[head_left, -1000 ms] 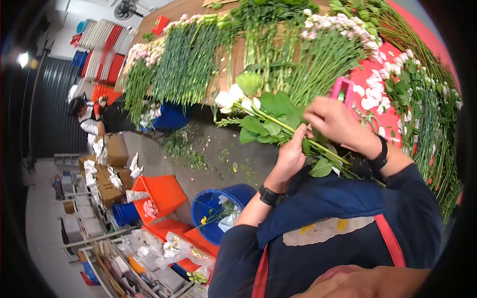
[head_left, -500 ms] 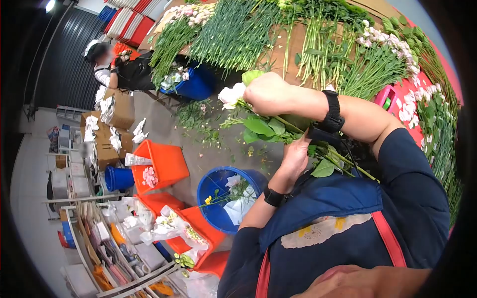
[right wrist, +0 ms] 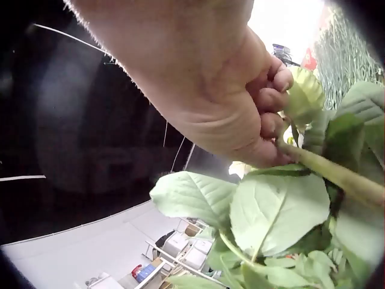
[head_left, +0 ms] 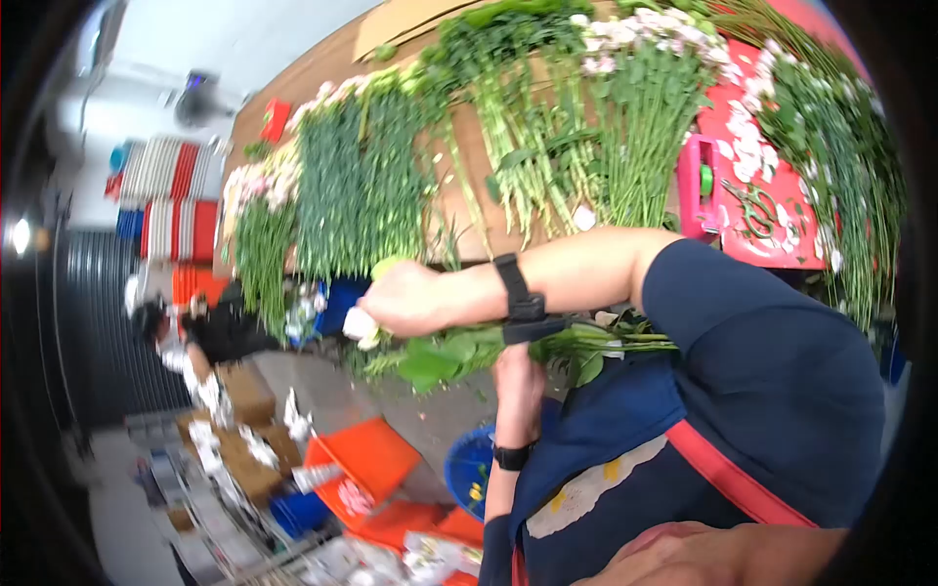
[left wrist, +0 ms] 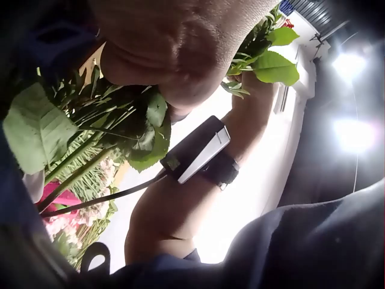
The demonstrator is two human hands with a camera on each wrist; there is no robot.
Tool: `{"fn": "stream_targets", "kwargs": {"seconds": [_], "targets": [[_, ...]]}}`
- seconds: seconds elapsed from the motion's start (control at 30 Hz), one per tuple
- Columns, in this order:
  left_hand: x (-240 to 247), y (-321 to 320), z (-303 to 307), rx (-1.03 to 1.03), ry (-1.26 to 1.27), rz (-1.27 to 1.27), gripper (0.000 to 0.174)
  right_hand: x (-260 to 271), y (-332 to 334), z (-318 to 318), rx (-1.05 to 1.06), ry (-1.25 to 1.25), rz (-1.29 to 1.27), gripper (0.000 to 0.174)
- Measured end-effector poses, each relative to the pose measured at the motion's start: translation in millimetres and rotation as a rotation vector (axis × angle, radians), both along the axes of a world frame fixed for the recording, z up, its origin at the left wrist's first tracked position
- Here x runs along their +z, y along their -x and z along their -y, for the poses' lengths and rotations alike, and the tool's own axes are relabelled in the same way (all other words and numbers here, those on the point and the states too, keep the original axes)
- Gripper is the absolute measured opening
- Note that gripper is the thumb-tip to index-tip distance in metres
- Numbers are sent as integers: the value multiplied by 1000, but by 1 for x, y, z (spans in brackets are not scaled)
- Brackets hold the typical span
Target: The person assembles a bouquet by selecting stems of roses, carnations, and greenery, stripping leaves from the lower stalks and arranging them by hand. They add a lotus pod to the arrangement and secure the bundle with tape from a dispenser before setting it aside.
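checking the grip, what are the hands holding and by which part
A flower bunch: left hand around its stems, right hand gripping a stem just below the blooms.

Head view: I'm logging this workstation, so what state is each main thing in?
Bouquet, leafy, held off the table.
Left grip, closed round the bouquet's stems.
Right grip, curled round a bouquet stem.
Scissors, lying on the red surface; blade opening unclear.
Pink holder, green piece inside.
Laid-out stems, side by side.
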State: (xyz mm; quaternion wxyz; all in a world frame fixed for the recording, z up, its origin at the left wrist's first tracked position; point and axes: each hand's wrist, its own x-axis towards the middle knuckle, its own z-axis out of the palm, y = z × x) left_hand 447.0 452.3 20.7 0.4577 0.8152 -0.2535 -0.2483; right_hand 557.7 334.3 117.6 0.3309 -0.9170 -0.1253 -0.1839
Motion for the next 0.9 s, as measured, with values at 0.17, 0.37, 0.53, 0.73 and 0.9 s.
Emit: {"fn": "stream_targets", "kwargs": {"seconds": [0.17,0.37,0.53,0.73,0.9], "targets": [[15,-41,48,438,497,-915,28,0,-8,76,-194,-757,174,16],[-1,-73,71,298,535,-988,23,-97,67,193,-595,-438,-296,32],[-2,-87,97,147,457,-968,28,-202,158,287,-1149,-175,-604,20],[-8,-98,124,25,416,-1005,27,-183,145,271,-1174,-77,-810,25],[-3,-116,129,39,359,-1065,28,-203,142,272,-1402,-257,-835,21]]}}
